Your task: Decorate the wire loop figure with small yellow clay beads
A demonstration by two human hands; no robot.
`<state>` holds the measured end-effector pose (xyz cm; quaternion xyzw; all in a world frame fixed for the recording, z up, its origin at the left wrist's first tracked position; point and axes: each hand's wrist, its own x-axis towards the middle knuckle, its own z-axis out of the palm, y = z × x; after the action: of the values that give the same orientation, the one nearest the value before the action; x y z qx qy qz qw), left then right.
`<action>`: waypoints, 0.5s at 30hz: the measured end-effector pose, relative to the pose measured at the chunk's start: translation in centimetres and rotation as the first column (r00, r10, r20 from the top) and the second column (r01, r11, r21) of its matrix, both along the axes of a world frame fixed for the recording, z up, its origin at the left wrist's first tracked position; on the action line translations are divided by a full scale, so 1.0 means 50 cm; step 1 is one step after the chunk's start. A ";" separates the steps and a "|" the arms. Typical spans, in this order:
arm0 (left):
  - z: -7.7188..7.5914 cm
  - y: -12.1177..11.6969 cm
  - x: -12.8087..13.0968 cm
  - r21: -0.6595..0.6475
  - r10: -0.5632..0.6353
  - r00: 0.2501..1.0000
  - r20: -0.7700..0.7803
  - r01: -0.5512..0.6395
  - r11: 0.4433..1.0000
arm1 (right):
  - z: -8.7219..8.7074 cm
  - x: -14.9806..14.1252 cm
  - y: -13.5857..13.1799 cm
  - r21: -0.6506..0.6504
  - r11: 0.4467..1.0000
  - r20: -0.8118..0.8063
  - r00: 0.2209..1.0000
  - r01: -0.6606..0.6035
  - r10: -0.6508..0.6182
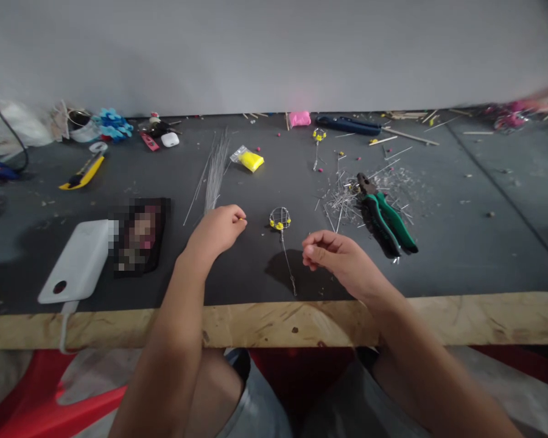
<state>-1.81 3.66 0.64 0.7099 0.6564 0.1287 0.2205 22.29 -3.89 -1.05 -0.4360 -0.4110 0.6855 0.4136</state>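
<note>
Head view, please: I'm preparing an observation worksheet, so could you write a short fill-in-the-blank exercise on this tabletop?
1. The nearer beaded wire piece lies between the left hand and the ____ hand.
2. The handles of the pliers are black and ____.
3. The packet beside the wire bundle has ____ contents.
4. The cable from the power bank is ____.

Missing words: right; green; yellow; white.

On my feed the desk point(466, 255) is dark grey, its front edge point(265, 322) pale wood blotched brown. Near that edge I see yellow beads point(280, 225) on a silver wire racket point(284, 251); nearer the right edge, green-and-black pliers point(380, 220).
</note>
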 end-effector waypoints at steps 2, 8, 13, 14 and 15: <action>-0.006 0.008 -0.001 0.029 0.048 0.999 -0.002 -0.048 0.998 | 0.000 0.000 0.000 -0.020 1.000 0.005 1.000 -0.003 0.003; -0.016 0.013 -0.005 0.111 0.109 0.992 0.061 -0.115 0.987 | -0.001 0.001 -0.001 -0.029 1.000 0.017 1.000 -0.010 0.010; -0.009 0.009 -0.020 0.216 0.214 0.963 0.162 -0.246 0.945 | -0.002 0.000 0.001 0.002 1.000 0.044 0.999 -0.012 0.012; -0.006 0.008 -0.021 0.230 0.241 0.948 0.208 -0.287 0.930 | -0.003 0.000 0.001 -0.002 1.000 0.044 0.999 -0.005 0.005; -0.002 0.005 -0.018 0.234 0.260 0.927 0.271 -0.326 0.916 | -0.003 -0.001 0.001 -0.009 1.000 0.039 0.999 0.002 -0.002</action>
<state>-2.73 3.91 0.56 0.6062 0.7009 0.3334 0.1737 22.26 -3.82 -1.18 -0.4516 -0.4156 0.6781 0.4044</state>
